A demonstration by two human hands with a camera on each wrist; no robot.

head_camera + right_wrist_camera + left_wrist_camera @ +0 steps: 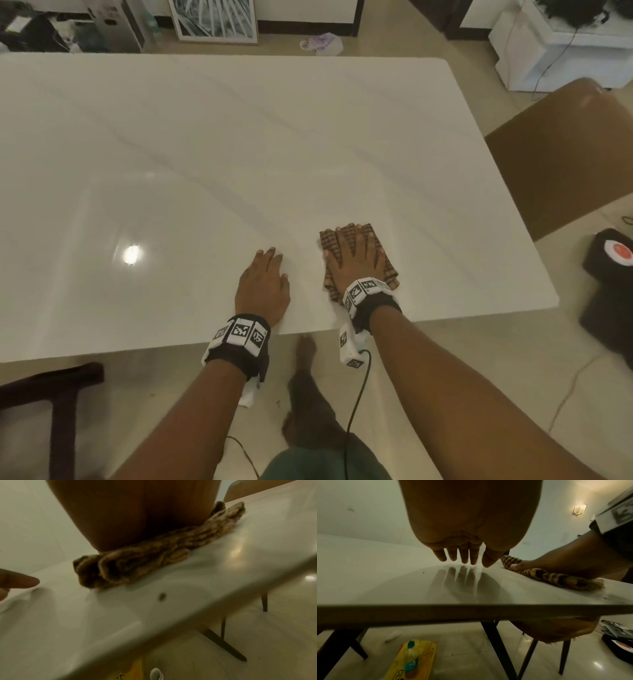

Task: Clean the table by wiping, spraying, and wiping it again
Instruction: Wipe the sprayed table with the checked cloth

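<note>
From above, the person stood at the near edge of the white table (239, 144) with both hands down on it. The right hand (356, 260) lay flat, fingers straight and spread, pressing a brown checked cloth (385, 270) to the top near the front right corner. The left hand (263, 291) rested just beside it, open and holding nothing. No spray bottle stood on the table. I judged this to be a wiping pass, though which of the 2 I could not tell. A brown chair (561, 164) stood off the right side.

The left wrist view showed the left hand's fingers (464, 555) straight, tips at or just above the glossy top; I could not tell which. Small dark specks lay on the surface near the cloth (556, 577). A stroke towards the edge might have swept them onto the floor. Under the table a bottle (410, 658) lay on a yellow box (426, 655); whether it was the sprayer I could not say. If it was, fetching it would have meant stooping beneath the top.

The right wrist view was blurred. The cloth (145, 558) sat bunched under the palm, not spread, close to the table edge (188, 615). 1 dark crumb (162, 596) lay between cloth and edge. With only a flat press and no grip, the cloth could have slid out from under the hand, or gone over the edge, and the bunched folds might have passed over dirt without lifting it.
</note>
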